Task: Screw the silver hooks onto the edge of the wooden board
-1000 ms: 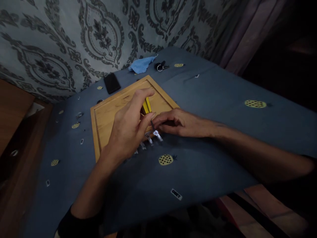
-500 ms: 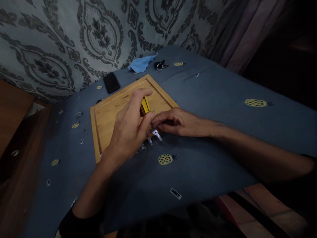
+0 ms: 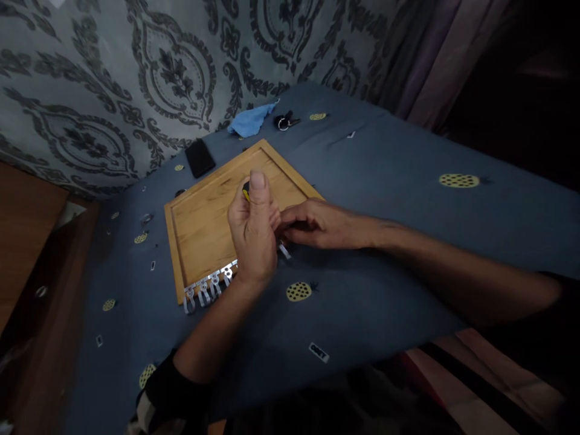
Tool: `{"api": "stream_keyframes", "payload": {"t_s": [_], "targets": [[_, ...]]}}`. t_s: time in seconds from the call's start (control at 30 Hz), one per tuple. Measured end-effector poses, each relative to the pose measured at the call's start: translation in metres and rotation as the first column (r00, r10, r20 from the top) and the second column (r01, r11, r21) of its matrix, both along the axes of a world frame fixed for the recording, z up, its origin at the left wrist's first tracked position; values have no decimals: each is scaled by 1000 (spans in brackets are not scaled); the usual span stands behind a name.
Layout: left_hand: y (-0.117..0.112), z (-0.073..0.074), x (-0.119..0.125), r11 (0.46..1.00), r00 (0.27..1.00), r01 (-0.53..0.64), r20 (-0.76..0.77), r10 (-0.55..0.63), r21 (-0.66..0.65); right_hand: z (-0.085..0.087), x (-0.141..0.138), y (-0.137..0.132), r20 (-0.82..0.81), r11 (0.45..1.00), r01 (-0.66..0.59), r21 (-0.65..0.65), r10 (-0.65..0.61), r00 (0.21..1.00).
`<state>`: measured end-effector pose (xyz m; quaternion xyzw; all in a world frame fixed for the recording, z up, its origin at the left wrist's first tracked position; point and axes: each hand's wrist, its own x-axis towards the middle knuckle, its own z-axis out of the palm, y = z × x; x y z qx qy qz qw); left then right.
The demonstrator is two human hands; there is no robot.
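My left hand [image 3: 256,235] is wrapped round the yellow and black handle of what looks like a screwdriver [image 3: 246,191], thumb raised on top. Its shaft is hidden by the fingers. Close against it, my right hand [image 3: 319,223] has its fingertips pinched together at the board's near edge; what they hold is hidden. Beneath both hands lies a wooden board [image 3: 170,241] with a raised rim. Along its near edge runs a metal rail with several hooks [image 3: 215,284], partly covered by my left hand.
Behind the board, a black phone [image 3: 200,157], a blue cloth [image 3: 251,120] and keys [image 3: 284,121] lie on the dark blue tablecloth [image 3: 376,151]. A small clear item [image 3: 146,219] is left of the board. A patterned wall [image 3: 104,90] borders the table's far side.
My left hand has turned and closed round the handle, its thumb now upright and most of the yellow hidden. More hooks show at left. My right hand stays nearly in place.
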<state>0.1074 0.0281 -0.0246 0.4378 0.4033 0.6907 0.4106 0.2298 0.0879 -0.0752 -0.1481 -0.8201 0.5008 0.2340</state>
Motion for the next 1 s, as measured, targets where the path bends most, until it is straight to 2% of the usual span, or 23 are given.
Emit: {"api": "stream_keyframes", "payload": {"t_s": [0.07,0.3,0.83,1.0], "targets": [[0,2,3,1000,1000,-23,17,22,12,0,0,0,0,1000,4,10,-4,1000],[5,-2,2,996,992,-94,-82,95,10,2,0,-1,21,998,10,60,-11,1000],[8,-4,-2,995,985,-98,-142,100,21,-1,0,2,-25,997,-7,72,9,1000],[8,-4,-3,998,988,-63,-139,66,23,0,0,1,-11,999,-2,50,3,1000]]}}
